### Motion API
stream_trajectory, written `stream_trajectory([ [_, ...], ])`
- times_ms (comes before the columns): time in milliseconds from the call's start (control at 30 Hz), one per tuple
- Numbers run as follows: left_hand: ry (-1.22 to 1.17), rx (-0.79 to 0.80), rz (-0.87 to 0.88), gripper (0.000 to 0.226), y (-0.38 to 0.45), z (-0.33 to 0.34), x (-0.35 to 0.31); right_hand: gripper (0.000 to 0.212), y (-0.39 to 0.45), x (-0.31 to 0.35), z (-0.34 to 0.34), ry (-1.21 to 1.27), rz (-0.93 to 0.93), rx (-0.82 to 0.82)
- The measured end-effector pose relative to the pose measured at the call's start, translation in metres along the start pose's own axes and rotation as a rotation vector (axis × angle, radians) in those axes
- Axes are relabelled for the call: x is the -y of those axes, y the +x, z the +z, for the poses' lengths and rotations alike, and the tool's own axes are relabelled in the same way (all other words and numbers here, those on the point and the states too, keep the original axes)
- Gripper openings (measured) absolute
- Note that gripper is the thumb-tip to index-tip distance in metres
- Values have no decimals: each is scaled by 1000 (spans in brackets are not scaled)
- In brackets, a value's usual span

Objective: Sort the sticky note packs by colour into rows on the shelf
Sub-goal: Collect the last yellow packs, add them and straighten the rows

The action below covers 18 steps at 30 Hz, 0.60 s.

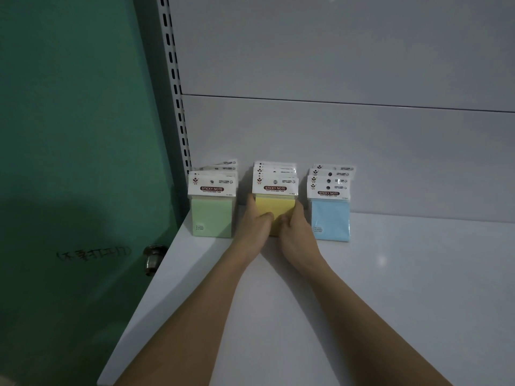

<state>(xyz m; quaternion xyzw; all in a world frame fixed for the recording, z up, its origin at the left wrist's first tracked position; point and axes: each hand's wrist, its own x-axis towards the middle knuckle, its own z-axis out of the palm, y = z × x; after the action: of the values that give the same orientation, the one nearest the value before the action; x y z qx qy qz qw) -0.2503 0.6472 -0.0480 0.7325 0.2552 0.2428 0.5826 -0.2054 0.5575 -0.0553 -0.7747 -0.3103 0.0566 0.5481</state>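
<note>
Between both hands, left hand [255,222] and right hand [296,229] grip the yellow pack row [275,201]; green row [212,201] and blue row [330,203] sit close beside them, open shelf [404,288] nearer. Rear packs mostly hidden.

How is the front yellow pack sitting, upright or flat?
Upright: the front yellow pack stands on the shelf, header card up, both hands gripping its sides.

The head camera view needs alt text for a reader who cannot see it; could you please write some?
Both hands, left hand and right hand, grip the front yellow sticky note pack in the middle row on a white shelf. A green row stands to its left and a blue row to its right, against the back panel.
</note>
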Motion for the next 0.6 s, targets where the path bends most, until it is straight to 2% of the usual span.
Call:
stream_trajectory([
  [133,20,26,9,74,0,-2,4,46,0,1,-1,-10,15,25],
  [333,-130,49,-71,64,0,-5,-5,57,5,15,-2,122,117,43],
  [500,-120,84,-118,70,5,-8,-10,61,6,19,-2,89,170,61],
  [600,-136,67,-110,64,-3,-8,-15,61,3,21,-5,107,183,58],
])
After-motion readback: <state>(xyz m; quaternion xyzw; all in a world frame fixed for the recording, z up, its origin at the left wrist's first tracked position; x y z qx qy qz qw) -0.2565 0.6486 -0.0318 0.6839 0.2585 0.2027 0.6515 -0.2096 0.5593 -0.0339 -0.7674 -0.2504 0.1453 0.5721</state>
